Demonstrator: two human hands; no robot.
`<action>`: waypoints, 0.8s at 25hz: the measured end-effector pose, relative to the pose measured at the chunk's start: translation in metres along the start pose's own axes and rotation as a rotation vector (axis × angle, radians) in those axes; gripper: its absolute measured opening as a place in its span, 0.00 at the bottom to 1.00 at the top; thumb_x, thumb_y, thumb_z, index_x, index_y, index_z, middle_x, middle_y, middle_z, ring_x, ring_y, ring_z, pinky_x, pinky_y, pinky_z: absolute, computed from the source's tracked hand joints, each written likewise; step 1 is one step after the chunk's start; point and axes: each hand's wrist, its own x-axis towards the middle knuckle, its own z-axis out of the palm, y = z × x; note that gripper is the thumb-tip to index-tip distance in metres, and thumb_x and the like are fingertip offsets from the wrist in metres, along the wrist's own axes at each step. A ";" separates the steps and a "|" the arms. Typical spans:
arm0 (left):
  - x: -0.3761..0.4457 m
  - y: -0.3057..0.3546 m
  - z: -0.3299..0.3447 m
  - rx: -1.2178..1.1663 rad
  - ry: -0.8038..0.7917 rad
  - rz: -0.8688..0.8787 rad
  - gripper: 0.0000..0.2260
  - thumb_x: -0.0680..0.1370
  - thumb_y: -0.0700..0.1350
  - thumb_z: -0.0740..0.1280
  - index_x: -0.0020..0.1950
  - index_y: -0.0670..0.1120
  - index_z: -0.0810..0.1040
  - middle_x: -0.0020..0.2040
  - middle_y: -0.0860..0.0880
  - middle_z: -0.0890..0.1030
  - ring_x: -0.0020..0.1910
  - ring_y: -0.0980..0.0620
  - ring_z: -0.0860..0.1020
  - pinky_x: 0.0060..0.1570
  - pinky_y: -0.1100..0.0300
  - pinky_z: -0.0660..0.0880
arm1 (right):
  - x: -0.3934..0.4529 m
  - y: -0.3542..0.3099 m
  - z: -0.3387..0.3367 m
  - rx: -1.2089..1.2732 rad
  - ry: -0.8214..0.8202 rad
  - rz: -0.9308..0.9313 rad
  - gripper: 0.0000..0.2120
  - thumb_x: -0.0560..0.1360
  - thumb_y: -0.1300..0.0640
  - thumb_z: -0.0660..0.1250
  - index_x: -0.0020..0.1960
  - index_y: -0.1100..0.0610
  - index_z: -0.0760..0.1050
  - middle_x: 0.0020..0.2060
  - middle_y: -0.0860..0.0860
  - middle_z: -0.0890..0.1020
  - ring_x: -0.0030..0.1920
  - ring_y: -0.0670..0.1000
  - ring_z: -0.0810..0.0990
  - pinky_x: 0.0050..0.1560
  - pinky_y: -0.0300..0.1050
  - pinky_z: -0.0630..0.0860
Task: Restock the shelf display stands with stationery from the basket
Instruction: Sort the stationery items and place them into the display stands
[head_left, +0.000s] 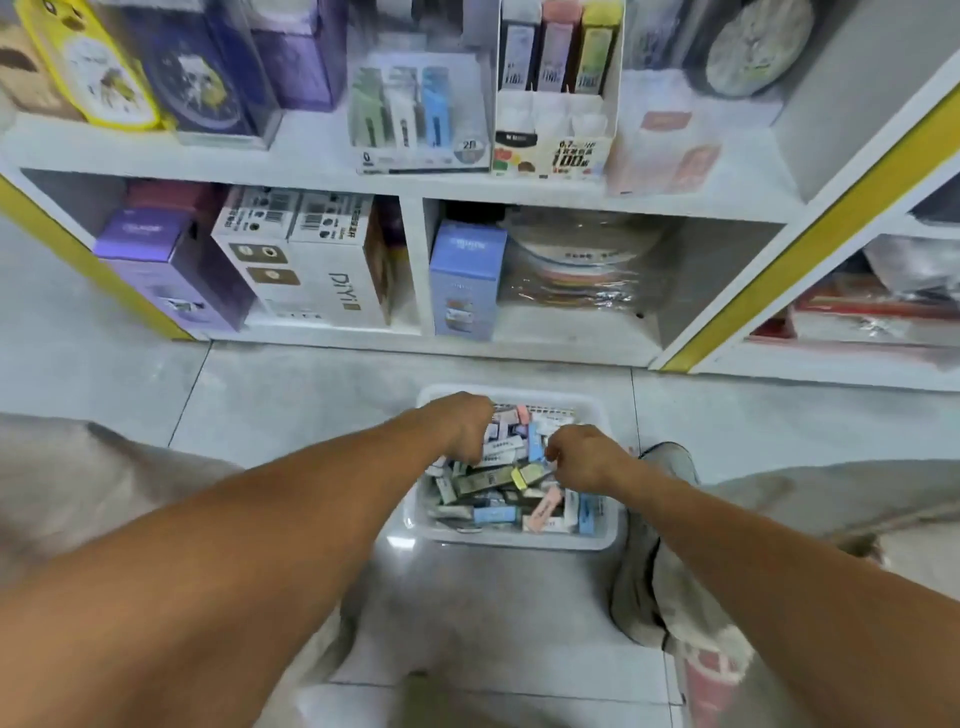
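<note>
Sitting on the tiled floor (260, 395) just in front of the white shelf unit (410, 187), the white plastic basket (511, 540) is heaped with small stationery packs (498, 499) in grey, blue, pink and yellow. Both hands reach down into the heap. The left hand (465, 423) has its fingers curled down among the packs at the far left of the basket; whether its grip holds one cannot be told, as the fingertips are hidden. The right hand (584, 457) is also curled, its fingers at a yellow pack (518, 477) near the middle, though the grip on it is not clearly visible. On the shelf above stand two display stands: a clear one (421, 117) with green, white and blue items, and beside it a white cardboard one (558, 88) holding black, pink and yellow items. Boxes (306, 260) fill the lower compartments.
</note>
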 end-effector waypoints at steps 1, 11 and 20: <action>0.005 0.001 0.017 -0.002 -0.024 -0.004 0.13 0.72 0.40 0.71 0.35 0.46 0.67 0.39 0.46 0.74 0.36 0.48 0.73 0.38 0.57 0.71 | 0.002 0.008 0.015 -0.005 -0.014 0.034 0.13 0.77 0.64 0.65 0.60 0.61 0.78 0.59 0.58 0.79 0.59 0.58 0.79 0.57 0.49 0.77; 0.053 -0.007 0.118 0.082 0.011 0.008 0.39 0.69 0.42 0.76 0.74 0.37 0.59 0.70 0.38 0.65 0.69 0.40 0.66 0.64 0.50 0.70 | 0.033 0.019 0.093 0.134 0.054 0.231 0.17 0.75 0.54 0.72 0.53 0.58 0.66 0.52 0.57 0.81 0.50 0.57 0.82 0.44 0.46 0.76; 0.080 -0.008 0.119 -0.058 0.138 0.046 0.41 0.67 0.58 0.75 0.73 0.42 0.62 0.67 0.42 0.67 0.68 0.42 0.66 0.65 0.45 0.68 | 0.051 0.000 0.097 0.427 0.210 0.034 0.28 0.75 0.51 0.70 0.71 0.55 0.65 0.56 0.57 0.81 0.54 0.60 0.81 0.51 0.55 0.79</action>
